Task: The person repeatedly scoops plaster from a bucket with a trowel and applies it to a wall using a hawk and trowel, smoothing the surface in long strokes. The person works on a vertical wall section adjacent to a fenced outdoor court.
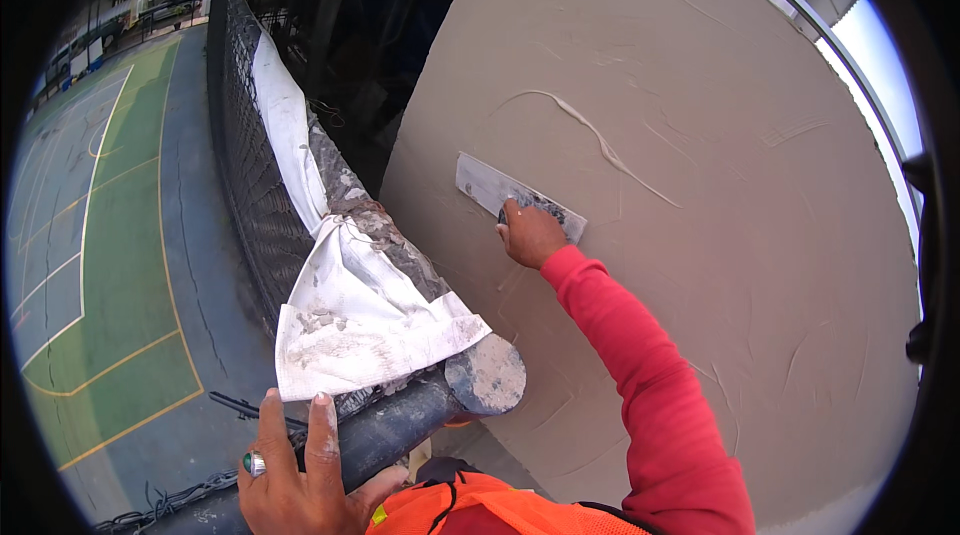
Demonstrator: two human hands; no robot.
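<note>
As trowel [500, 190] meets wall [740, 205] — cloth [350, 310], pipe [395, 430] alongside

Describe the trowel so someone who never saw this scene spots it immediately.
Find the broad beige plastered wall at right. Follow the red sleeve up to the right grip, which holds the trowel near the wall's left edge. Its whitish, straight-edged rectangular blade stands apart from the curved plaster ridges.

- Trowel [482, 180]: its handle is mostly hidden by the right hand [535, 237].
- The lower edge cuts off the left hand [297, 500] and the orange vest [500, 508].
- Whether the left thumb touches the dark pipe [395, 427] is unclear.
- The plastered wall [730, 185] runs off the top.
- The space beside the mesh fence [252, 140] is too dark to read.
- Things beyond the court [135, 265] are too small to tell.
</note>
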